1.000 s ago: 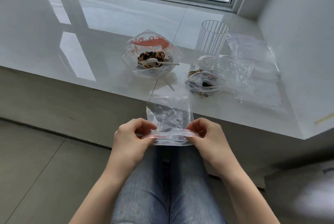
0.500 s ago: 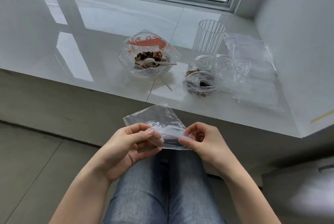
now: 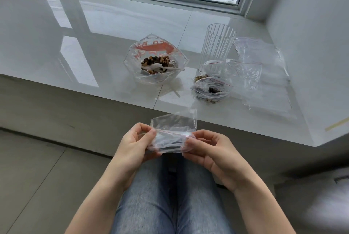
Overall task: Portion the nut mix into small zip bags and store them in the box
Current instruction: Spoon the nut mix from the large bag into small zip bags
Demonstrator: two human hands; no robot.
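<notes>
Over my knees I hold a small clear zip bag (image 3: 172, 131) with a red zip line, empty as far as I can see. My left hand (image 3: 135, 143) pinches its left end and my right hand (image 3: 209, 150) pinches its right end near the zip. On the white sill stands a large open bag of nut mix (image 3: 155, 61) with red print and a white spoon (image 3: 160, 66) lying in it. To its right lies a small zip bag with nuts inside (image 3: 209, 87).
A ribbed clear cup (image 3: 217, 48) stands behind the filled small bag. Several empty clear bags (image 3: 260, 67) lie flat at the sill's right end, beside the wall. The sill's front edge (image 3: 113, 99) runs just beyond my hands. My jeans-clad legs are below.
The bag in my hands has been turned and shifted right. Its body now sticks up past the zip, and both hands have re-gripped its ends.
</notes>
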